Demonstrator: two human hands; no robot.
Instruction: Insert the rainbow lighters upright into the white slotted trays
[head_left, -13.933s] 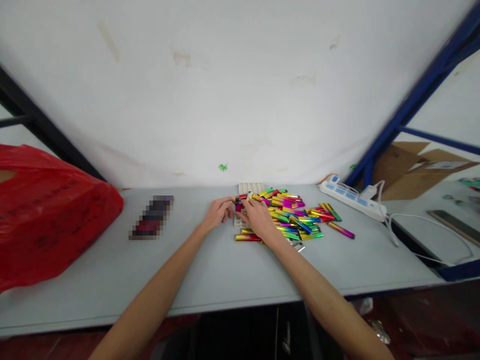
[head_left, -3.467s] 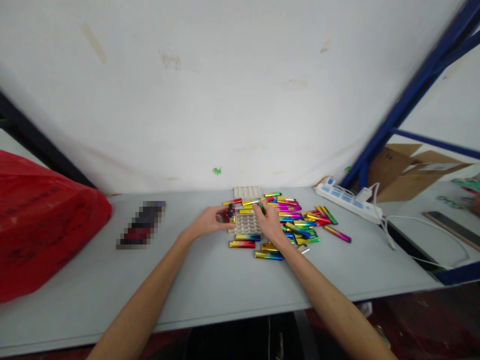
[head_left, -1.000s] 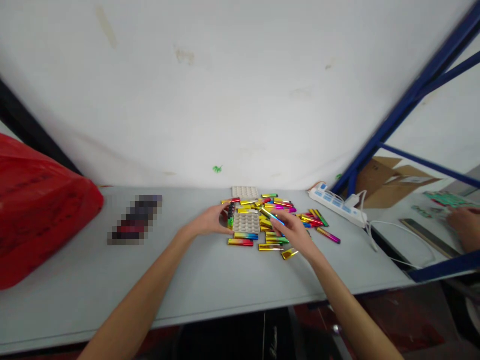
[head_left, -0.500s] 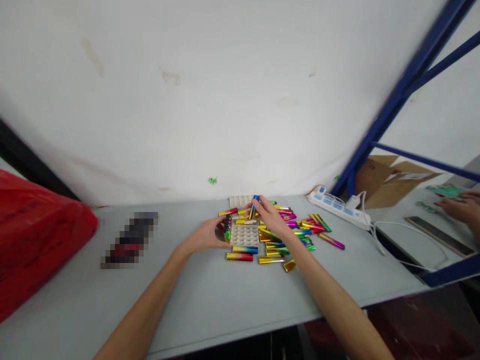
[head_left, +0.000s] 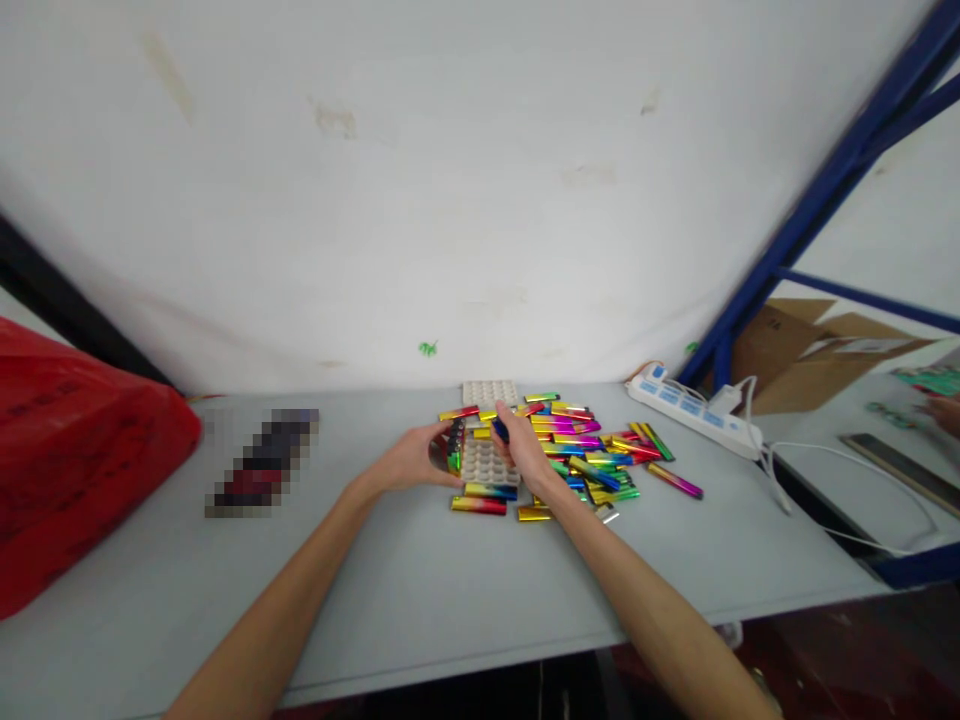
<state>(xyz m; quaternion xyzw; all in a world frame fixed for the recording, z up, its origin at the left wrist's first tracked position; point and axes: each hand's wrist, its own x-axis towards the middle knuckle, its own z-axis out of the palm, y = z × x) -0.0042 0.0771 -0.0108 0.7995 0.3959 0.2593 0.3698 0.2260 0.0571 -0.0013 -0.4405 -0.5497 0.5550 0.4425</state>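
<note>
My left hand [head_left: 412,455] curves round a row of dark-topped, slim shiny tubes [head_left: 456,445] standing at the left side of a pale tray with round hollows [head_left: 491,465]. Its thumb is at the near end of the row and its fingers at the far end. My right hand [head_left: 525,445] is closed on a slim blue shiny tube [head_left: 500,430], held tilted over the tray and partly hidden by the fingers. Many loose metallic-coloured tubes [head_left: 592,470] lie in a pile to the right. A red-and-yellow tube [head_left: 478,507] lies in front of the tray.
A second pale tray [head_left: 489,392] lies behind, near the wall. A white power strip [head_left: 694,415] with cables and a cardboard box [head_left: 795,350] stand right, by a blue metal frame [head_left: 795,230]. A red bag [head_left: 90,460] is left. Another person's hand [head_left: 941,412] shows far right.
My right hand has lowered the blue tube toward the tray and turned so its back faces up more. My left hand stays at the row. The view has shifted slightly.
</note>
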